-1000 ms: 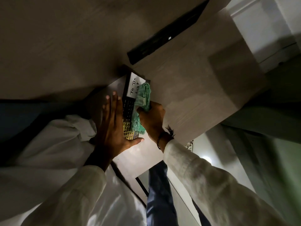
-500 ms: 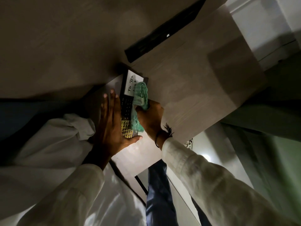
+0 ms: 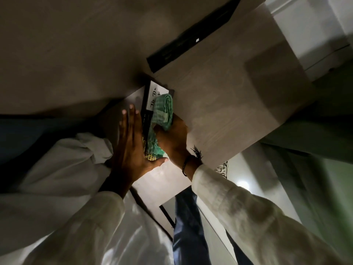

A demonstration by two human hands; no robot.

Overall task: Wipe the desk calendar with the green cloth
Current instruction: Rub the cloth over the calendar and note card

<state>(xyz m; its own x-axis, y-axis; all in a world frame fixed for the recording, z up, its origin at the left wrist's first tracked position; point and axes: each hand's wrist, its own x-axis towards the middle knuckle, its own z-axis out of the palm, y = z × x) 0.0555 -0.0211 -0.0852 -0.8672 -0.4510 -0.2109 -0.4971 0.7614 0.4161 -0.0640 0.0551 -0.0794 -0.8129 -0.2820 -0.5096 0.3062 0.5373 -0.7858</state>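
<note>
Green cloth pressed to a desk calendar, held between two hands

Head camera view, dim light, tilted frame. Pale wood-grain desk surface (image 3: 219,111) fills the middle of the picture, with a darker panel above it. A small dark desk calendar (image 3: 147,113) with a white card reading "To Do" at its far end lies on a lighter section of the desk, close to the corner where the panels meet. Part of its near end shows a gold lattice pattern.

A crumpled green checked cloth (image 3: 162,115) rests on top of the calendar, covering much of its right side and part of the white card. The right hand (image 3: 174,136) is clenched around the cloth from the right, fingers curled into the fabric and pressing it down on the calendar. A dark bracelet with a tassel (image 3: 191,159) circles that wrist.

The left hand (image 3: 131,142) lies flat and released, fingers straight and together, set against the calendar's left edge, thumb stretched out beneath its near end. It grasps nothing.

Both arms wear loose white sleeves (image 3: 248,207). A long black bar-shaped object (image 3: 191,39) lies on the desk well beyond the calendar; what it is cannot be told. Blue fabric (image 3: 187,226) shows low between the arms.
</note>
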